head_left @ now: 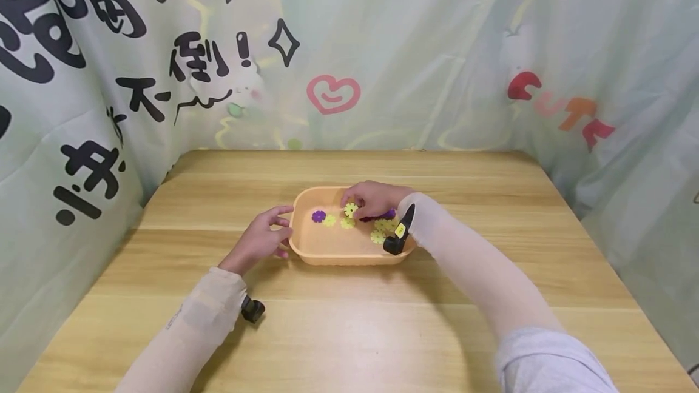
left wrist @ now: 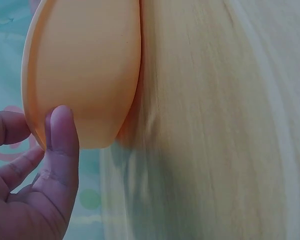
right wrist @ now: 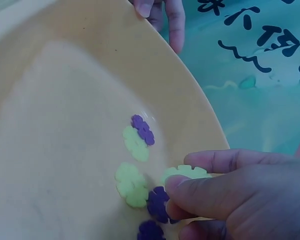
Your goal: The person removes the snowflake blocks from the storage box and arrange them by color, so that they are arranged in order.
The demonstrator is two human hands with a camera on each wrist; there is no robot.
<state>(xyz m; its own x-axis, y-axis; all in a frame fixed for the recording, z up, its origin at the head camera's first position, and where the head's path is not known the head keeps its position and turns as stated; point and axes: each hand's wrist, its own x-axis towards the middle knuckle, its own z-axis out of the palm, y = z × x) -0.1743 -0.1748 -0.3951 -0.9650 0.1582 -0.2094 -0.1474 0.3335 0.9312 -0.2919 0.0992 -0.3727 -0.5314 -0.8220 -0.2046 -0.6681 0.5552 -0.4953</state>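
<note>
A shallow orange plastic basin (head_left: 349, 261) holds several yellow and purple flower-shaped discs. My left hand (head_left: 262, 235) grips its left end, the thumb (left wrist: 63, 132) against the outer wall and the other fingers at the rim. Inside the basin, my right hand (head_left: 377, 198) pinches a yellow disc (head_left: 351, 210) between thumb and fingers. A purple disc (right wrist: 157, 205) lies right by those fingertips in the right wrist view. Left of that hand are a purple disc (head_left: 318, 216) and a yellow disc (head_left: 329, 220). Yellow discs (head_left: 378, 236) cluster at the right end, partly hidden by my right wrist.
The basin stands on a wood-grain table (head_left: 349, 332). A pale printed curtain (head_left: 409, 59) hangs behind the table and along both sides. Small black cameras (head_left: 253, 310) are strapped to both wrists.
</note>
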